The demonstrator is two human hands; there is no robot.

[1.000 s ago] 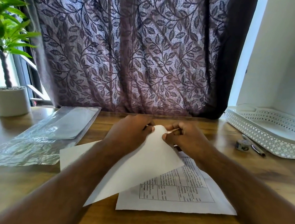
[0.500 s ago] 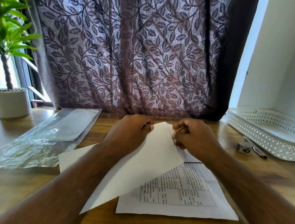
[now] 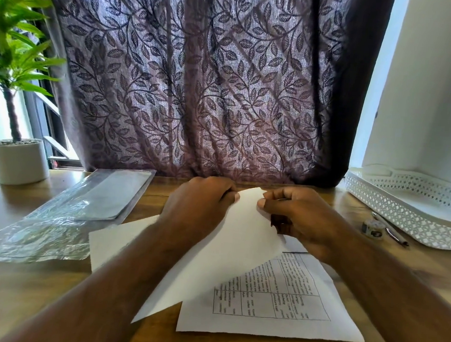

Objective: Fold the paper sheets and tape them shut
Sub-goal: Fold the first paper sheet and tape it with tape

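A white paper sheet [image 3: 228,252] lies on the wooden table with its near part lifted and bent over toward the far edge, blank side up. My left hand [image 3: 200,204] pinches its far tip from the left. My right hand [image 3: 296,217] pinches the same tip from the right, fingers curled. Under the raised flap a printed sheet with a table [image 3: 276,304] lies flat. A small roll of tape [image 3: 372,229] sits at the right, beside a pen [image 3: 389,232].
A white perforated tray [image 3: 404,212] stands at the far right. A crinkled clear plastic sleeve [image 3: 67,217] lies at the left, with a potted plant [image 3: 17,160] behind it. A leaf-patterned curtain [image 3: 198,87] hangs along the table's far edge.
The folded tip of the sheet has shifted slightly away and to the right between my hands. My right hand moved a little right along the edge; the left hand stayed in place.
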